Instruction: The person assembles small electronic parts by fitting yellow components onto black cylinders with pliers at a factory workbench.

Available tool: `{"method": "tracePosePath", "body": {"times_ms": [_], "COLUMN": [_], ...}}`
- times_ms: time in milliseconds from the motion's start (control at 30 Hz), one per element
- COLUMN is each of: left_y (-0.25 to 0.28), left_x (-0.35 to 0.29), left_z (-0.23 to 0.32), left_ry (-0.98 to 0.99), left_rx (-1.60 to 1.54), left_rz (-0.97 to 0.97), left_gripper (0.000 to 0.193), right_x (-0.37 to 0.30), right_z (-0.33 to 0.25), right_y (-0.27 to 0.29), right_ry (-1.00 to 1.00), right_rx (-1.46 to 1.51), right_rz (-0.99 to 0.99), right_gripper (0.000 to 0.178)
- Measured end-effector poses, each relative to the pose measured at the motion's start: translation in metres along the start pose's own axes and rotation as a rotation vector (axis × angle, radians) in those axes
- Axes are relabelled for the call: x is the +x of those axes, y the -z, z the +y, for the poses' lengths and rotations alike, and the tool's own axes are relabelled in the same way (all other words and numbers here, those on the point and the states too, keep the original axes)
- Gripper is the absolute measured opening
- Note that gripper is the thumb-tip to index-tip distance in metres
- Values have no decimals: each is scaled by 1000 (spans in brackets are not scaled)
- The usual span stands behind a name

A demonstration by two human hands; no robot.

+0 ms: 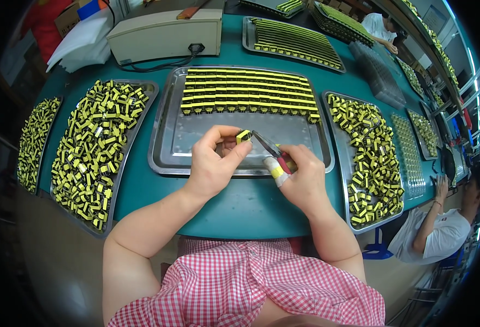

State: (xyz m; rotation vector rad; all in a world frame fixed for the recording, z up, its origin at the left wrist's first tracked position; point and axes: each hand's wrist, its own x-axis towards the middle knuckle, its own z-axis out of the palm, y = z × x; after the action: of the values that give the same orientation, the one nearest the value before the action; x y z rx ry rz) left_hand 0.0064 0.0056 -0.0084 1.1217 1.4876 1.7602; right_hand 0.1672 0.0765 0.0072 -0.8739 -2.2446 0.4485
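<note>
Between thumb and fingers, my left hand (218,155) pinches a small transformer (243,136), black with yellow tape. My right hand (306,177) is closed around pliers (269,146) with red handles, and their tips are at the transformer's right side. Yellow and white tape wraps my right thumb. Both hands are over the near part of a metal tray (169,139). On that tray's far half, neat rows of yellow-topped transformers (248,90) stand side by side, with one part at the right end of a front row.
Trays heaped with loose transformers flank me, one at left (95,158) and one at right (368,163). Another filled tray (294,43) and a beige box-shaped device (166,35) with a power cord sit behind. Clear plastic trays (379,76) lie at right. A co-worker (436,229) sits at right.
</note>
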Motion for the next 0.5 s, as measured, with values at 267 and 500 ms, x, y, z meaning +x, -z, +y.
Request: {"method": "tracePosePath", "body": {"times_ms": [267,500], "left_y": [2,3], "left_x": [1,1], "left_z": [4,3], "left_ry": [130,81], "left_rx": [-90,-54], "left_rz": [-55,-47], "left_gripper": [28,27], "right_x": [0,1], "right_z": [0,0], "right_y": [2,3], "right_ry": [-14,22], "right_rx": [-1,-39], "right_rz": [-26,-8], "right_gripper": [26,26]}}
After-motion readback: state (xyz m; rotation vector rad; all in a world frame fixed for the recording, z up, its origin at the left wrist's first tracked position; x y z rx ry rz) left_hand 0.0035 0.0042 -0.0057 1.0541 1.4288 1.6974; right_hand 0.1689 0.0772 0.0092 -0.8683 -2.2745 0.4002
